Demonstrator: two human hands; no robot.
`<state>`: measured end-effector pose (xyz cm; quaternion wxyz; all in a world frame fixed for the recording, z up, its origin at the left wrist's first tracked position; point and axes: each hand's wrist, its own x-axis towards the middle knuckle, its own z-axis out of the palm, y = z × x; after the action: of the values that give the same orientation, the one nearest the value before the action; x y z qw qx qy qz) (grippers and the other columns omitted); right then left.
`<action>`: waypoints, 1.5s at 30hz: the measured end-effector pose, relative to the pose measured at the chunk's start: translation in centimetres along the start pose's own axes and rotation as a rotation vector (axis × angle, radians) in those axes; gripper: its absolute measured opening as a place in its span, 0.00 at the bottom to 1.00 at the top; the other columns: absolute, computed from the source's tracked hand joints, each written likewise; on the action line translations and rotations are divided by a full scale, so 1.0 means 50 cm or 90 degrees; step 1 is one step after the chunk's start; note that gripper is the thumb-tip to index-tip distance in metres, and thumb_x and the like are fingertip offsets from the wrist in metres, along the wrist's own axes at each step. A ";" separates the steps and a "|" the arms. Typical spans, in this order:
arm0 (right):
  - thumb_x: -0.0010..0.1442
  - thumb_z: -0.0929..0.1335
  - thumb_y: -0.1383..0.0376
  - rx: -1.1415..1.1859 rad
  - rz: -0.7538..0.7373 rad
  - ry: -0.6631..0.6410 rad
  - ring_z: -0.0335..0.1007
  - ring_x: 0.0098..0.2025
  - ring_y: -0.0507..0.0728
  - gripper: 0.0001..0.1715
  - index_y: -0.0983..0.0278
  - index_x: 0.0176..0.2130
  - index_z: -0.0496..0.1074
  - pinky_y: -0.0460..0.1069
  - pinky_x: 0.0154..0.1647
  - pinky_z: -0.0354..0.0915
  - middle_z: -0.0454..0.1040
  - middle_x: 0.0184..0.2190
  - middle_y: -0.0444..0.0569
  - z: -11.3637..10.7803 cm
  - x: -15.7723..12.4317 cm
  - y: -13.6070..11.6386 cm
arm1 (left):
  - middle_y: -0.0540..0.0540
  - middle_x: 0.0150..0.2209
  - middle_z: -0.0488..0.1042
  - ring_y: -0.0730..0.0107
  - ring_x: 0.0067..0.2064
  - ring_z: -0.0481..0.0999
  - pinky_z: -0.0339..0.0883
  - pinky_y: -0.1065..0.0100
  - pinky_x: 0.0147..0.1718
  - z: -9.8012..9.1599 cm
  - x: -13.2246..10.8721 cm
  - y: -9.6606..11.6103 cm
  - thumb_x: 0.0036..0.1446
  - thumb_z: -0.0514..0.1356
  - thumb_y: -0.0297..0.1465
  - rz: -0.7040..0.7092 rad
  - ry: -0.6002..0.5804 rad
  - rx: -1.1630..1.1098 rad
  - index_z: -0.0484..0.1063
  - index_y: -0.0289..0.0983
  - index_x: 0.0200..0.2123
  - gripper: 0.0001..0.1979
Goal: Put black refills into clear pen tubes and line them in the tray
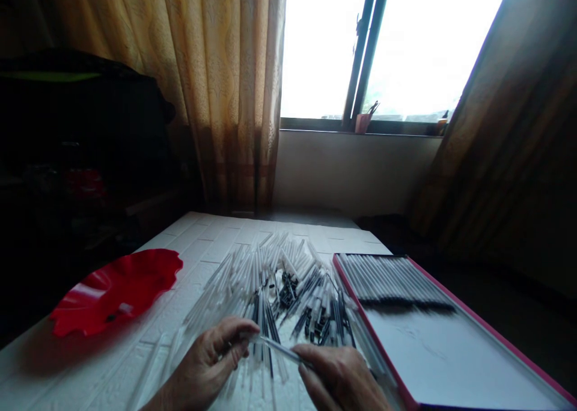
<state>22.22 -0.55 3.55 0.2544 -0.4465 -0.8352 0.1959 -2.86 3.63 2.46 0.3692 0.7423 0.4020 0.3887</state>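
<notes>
Your left hand (210, 357) and right hand (340, 378) pinch one clear plastic pen tube (277, 348) between closed fingers above the white brick-patterned tabletop (180, 243), with one row filled in the pink-rimmed flat box (451, 351) and the loose pen-parts heap (288, 285) still large.

A bright window (387, 44) with a dark centre frame fills the far wall, washing out the view outside; tan patterned curtains (216, 86) hang on either side; a pale wall (351, 170) runs below the sill; the left corner lies in deep shadow; the white brick-patterned counter (216, 231) catches the daylight.
</notes>
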 end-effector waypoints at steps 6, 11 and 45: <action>0.61 0.58 0.66 -0.037 -0.004 -0.004 0.77 0.26 0.54 0.19 0.63 0.37 0.77 0.44 0.25 0.58 0.78 0.24 0.49 0.005 0.003 -0.005 | 0.48 0.36 0.79 0.67 0.38 0.79 0.71 0.73 0.40 0.004 -0.004 0.016 0.60 0.57 0.30 0.066 -0.041 0.056 0.77 0.42 0.40 0.09; 0.61 0.61 0.65 -0.061 0.004 -0.020 0.78 0.26 0.55 0.17 0.62 0.38 0.78 0.44 0.25 0.59 0.80 0.25 0.49 0.009 -0.001 -0.001 | 0.48 0.32 0.79 0.68 0.32 0.77 0.71 0.72 0.34 0.012 -0.009 0.015 0.59 0.60 0.38 -0.029 -0.075 0.010 0.78 0.40 0.41 0.11; 0.57 0.68 0.63 -0.125 0.073 -0.059 0.76 0.23 0.55 0.11 0.61 0.41 0.78 0.44 0.22 0.54 0.81 0.23 0.47 0.051 0.007 0.011 | 0.51 0.26 0.71 0.72 0.26 0.70 0.66 0.73 0.24 0.026 -0.011 -0.027 0.44 0.63 0.61 -0.272 -0.216 -0.189 0.78 0.38 0.35 0.31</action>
<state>20.89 -0.22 1.30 0.1589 -0.5069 -0.8342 0.1481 -2.34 3.41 0.59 0.6086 0.6333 0.4204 0.2277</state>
